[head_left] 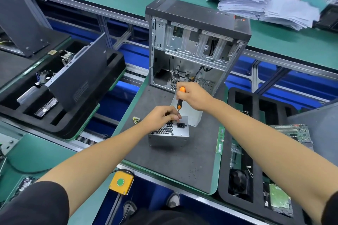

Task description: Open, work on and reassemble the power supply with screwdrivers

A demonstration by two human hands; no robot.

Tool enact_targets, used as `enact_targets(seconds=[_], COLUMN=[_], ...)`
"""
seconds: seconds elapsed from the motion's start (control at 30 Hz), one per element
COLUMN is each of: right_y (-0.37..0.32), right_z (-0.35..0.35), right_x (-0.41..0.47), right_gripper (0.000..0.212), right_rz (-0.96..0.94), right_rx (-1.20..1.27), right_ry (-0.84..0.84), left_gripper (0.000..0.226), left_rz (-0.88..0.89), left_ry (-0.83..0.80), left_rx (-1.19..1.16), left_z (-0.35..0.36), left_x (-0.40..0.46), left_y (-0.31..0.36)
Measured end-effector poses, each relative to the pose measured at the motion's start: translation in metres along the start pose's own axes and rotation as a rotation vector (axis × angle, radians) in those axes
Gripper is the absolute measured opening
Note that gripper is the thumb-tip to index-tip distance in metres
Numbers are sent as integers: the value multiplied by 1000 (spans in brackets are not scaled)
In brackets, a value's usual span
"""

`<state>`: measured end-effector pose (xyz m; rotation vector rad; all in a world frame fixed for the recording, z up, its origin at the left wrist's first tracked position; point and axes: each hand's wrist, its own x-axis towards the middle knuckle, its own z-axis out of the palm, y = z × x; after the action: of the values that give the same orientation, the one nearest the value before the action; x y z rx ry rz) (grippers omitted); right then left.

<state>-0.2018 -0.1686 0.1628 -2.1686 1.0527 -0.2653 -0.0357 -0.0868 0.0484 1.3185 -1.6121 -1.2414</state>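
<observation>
A silver power supply [169, 134] with a honeycomb grille and a black mains socket stands on the grey mat [182, 160]. My right hand [193, 97] grips an orange and black screwdriver [180, 100], held almost upright with its tip down on the supply's top face near the socket. My left hand [161, 117] rests on the top of the supply, its fingers curled around the screwdriver's shaft close to the tip. A bundle of yellow wires with a white plug [136, 120] sticks out to the left of the supply.
An open computer case [197, 45] stands upright behind the supply, with a loose silver panel [190, 113] leaning beside it. A RAM stick [220, 139] lies at the mat's right edge. Black foam trays with parts flank the mat. A yellow button box [121, 182] hangs at the front.
</observation>
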Motion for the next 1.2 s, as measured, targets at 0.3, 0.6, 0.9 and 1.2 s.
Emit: enact_targets(seconds=[0.3,0.6,0.9,1.2], right_y=[-1,-12,-32,-42], right_z=[-2,-16,-29,-21], right_x=[1,0,-8,-12], right_gripper=[19,7,9,22], right_rz=[13,8,-240,-282], right_rx=[-31,-177,-702,-532], right_ry=[-20,-208,-328,-432], left_gripper=[10,25,16,15], left_rz=[0,42,104,118], left_ry=[-15,4,-42,-36], left_rx=[-5,102,429,602], left_z=[2,3,-5,-10], left_x=[0,-4,-3,-5], left_y=[2,0,-6,3])
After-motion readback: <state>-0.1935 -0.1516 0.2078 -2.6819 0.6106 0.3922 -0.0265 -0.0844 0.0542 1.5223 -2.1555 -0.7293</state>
